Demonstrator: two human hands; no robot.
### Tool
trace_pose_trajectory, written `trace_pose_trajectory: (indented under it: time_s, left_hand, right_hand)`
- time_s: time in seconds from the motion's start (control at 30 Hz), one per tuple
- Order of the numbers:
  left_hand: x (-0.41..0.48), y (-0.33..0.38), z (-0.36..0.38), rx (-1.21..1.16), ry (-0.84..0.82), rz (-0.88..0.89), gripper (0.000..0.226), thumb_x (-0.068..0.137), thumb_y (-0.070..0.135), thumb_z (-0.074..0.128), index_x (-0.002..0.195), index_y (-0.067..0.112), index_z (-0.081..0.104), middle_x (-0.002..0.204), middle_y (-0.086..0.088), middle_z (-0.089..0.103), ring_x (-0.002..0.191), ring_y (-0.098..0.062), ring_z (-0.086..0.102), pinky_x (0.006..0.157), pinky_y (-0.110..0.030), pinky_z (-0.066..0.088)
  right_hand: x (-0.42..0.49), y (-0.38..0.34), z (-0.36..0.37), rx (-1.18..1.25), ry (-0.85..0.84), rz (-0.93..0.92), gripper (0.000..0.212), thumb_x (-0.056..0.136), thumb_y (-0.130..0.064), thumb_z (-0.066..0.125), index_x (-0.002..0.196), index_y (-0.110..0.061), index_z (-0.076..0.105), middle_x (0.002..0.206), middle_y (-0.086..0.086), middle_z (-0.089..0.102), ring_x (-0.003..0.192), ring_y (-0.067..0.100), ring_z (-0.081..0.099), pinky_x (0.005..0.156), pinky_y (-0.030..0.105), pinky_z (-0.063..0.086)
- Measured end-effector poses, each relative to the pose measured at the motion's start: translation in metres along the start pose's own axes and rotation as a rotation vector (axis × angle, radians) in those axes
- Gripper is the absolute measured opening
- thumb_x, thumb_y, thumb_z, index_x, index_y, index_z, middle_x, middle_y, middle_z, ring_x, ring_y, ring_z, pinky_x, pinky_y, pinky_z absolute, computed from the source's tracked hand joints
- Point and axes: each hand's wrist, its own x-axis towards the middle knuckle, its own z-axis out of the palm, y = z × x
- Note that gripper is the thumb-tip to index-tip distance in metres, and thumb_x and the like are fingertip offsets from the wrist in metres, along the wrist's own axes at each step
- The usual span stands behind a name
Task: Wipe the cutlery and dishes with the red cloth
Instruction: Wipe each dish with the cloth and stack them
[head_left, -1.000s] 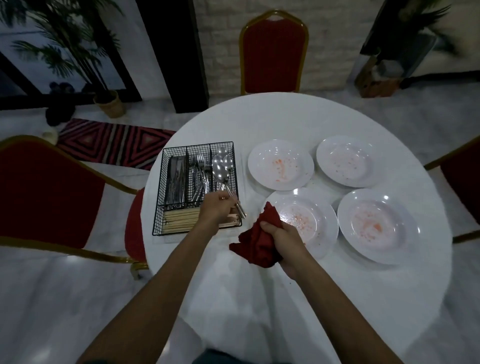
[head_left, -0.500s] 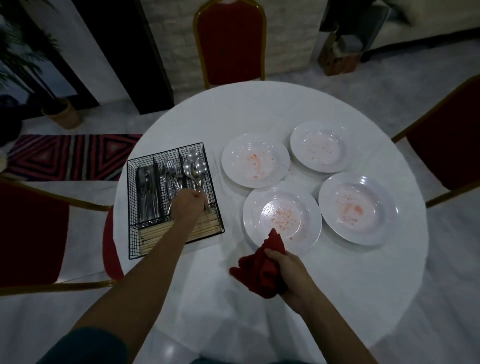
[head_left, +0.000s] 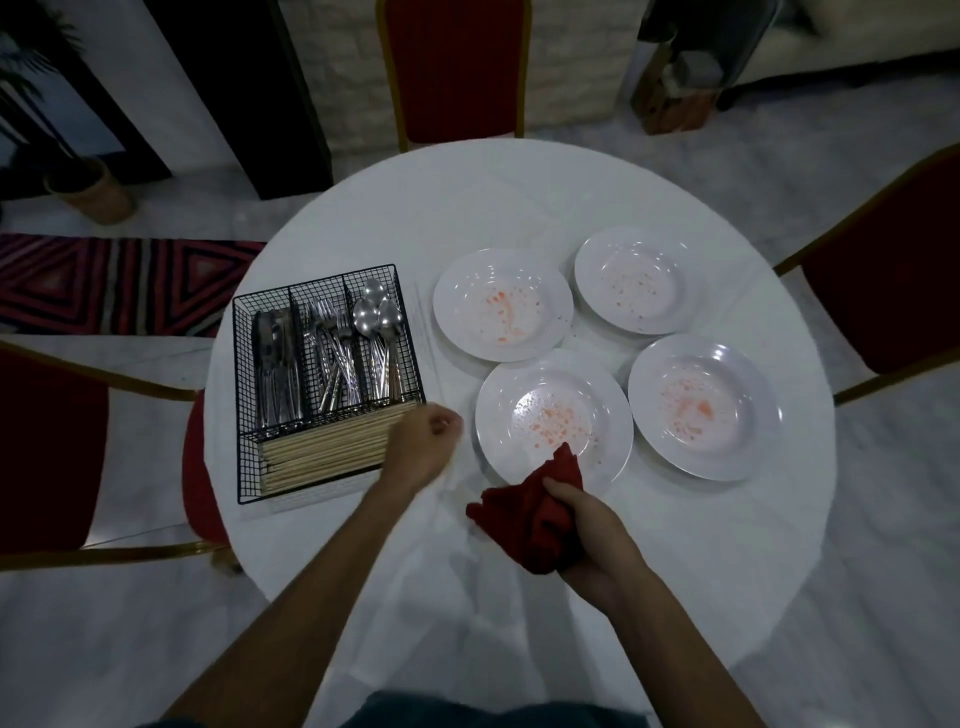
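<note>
Four stained plates (head_left: 452, 312) just beyond right hand (head_left: 592, 525), clenched round cloth (head_left: 524, 514); cutlery (head_left: 332, 343) left of curled left hand (head_left: 423, 447), hold unclear. Risk: bunched cloth smearing stains (head_left: 553, 423), shoving nearest plate (head_left: 493, 415).

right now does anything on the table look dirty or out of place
All four plates have orange-red specks in their wells, not yet wiped. Cutlery lies sorted in the basket; nothing else stands out.

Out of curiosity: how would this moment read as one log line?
right hand: grips red cloth | left hand: curled at cutlery basket corner, contents unclear | four plates: stained, unwiped
</note>
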Motion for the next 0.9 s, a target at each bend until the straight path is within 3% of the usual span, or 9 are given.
trace_pose_trajectory:
  time_s: [0.1,0.17,0.23,0.33,0.43,0.5,0.6,0.7,0.9]
  left_hand:
    - [-0.036,-0.010,0.035,-0.021,-0.246,-0.087,0.007,0.096,0.025,0.067,0.091,0.020,0.071,0.091,-0.002,0.073,0.081,-0.017,0.067,0.061,-0.022,0.050]
    - [-0.044,-0.017,0.054,0.040,-0.230,-0.159,0.012,0.097,0.028,0.064,0.091,0.018,0.067,0.092,-0.001,0.070,0.090,-0.020,0.068,0.076,-0.030,0.056]
    - [-0.044,-0.018,0.067,0.042,-0.170,-0.226,0.021,0.097,0.031,0.063,0.103,0.011,0.060,0.098,-0.003,0.067,0.096,-0.022,0.065,0.083,-0.036,0.055]
    - [-0.036,-0.008,0.081,-0.129,-0.152,-0.306,0.047,0.090,0.042,0.068,0.118,0.009,0.051,0.107,-0.004,0.064,0.098,-0.023,0.063,0.075,-0.031,0.049]
    - [-0.026,-0.008,0.091,-0.291,-0.138,-0.357,0.064,0.064,0.042,0.071,0.119,0.011,0.062,0.110,-0.008,0.072,0.096,-0.025,0.069,0.061,-0.023,0.048]
    - [-0.024,-0.014,0.094,-0.301,-0.112,-0.371,0.051,0.066,0.034,0.073,0.111,0.012,0.066,0.105,-0.009,0.074,0.092,-0.026,0.070,0.061,-0.024,0.050]
    - [-0.027,-0.016,0.100,-0.326,-0.072,-0.369,0.030,0.078,0.024,0.077,0.104,0.014,0.065,0.101,-0.006,0.072,0.095,-0.026,0.068,0.077,-0.035,0.058]
    - [-0.037,-0.016,0.107,-0.390,-0.049,-0.373,0.018,0.083,0.014,0.076,0.088,0.022,0.061,0.092,-0.002,0.068,0.092,-0.024,0.067,0.087,-0.041,0.059]
    - [-0.048,-0.016,0.105,-0.298,0.034,-0.386,0.004,0.080,0.015,0.072,0.081,0.011,0.071,0.088,-0.014,0.076,0.085,-0.030,0.074,0.080,-0.041,0.061]
  right_hand:
    - [-0.005,-0.013,-0.006,0.017,0.028,-0.018,0.040,0.096,-0.020,0.061,0.130,0.001,0.061,0.115,0.025,0.073,0.103,0.039,0.073,0.086,0.046,0.059]
    - [-0.008,-0.017,-0.011,0.049,-0.021,-0.036,0.045,0.096,-0.023,0.060,0.133,0.002,0.060,0.124,0.027,0.069,0.113,0.040,0.069,0.096,0.046,0.054]
    - [-0.015,-0.020,-0.016,0.056,-0.069,-0.041,0.043,0.096,-0.024,0.057,0.128,0.004,0.064,0.130,0.029,0.065,0.122,0.044,0.063,0.111,0.049,0.045]
    - [-0.026,-0.024,-0.026,0.094,-0.112,-0.055,0.038,0.101,-0.021,0.048,0.119,0.005,0.069,0.129,0.028,0.066,0.121,0.045,0.064,0.112,0.050,0.044]
    - [-0.037,-0.025,-0.036,0.108,-0.116,-0.043,0.045,0.102,-0.024,0.046,0.124,0.010,0.067,0.128,0.030,0.066,0.119,0.042,0.065,0.102,0.046,0.053]
    - [-0.047,-0.025,-0.042,0.116,-0.116,-0.034,0.045,0.103,-0.023,0.044,0.103,0.007,0.077,0.125,0.030,0.067,0.119,0.042,0.065,0.106,0.044,0.051]
    - [-0.060,-0.028,-0.053,0.144,-0.122,-0.026,0.048,0.104,-0.022,0.044,0.083,0.001,0.082,0.122,0.029,0.069,0.119,0.044,0.065,0.110,0.046,0.046]
    - [-0.063,-0.033,-0.072,0.127,-0.130,-0.008,0.049,0.104,-0.022,0.044,0.081,0.000,0.082,0.121,0.028,0.070,0.118,0.044,0.066,0.107,0.046,0.050]
    - [-0.065,-0.050,-0.101,0.131,-0.175,0.054,0.045,0.104,-0.023,0.042,0.108,0.009,0.074,0.127,0.032,0.065,0.121,0.041,0.065,0.102,0.048,0.049]
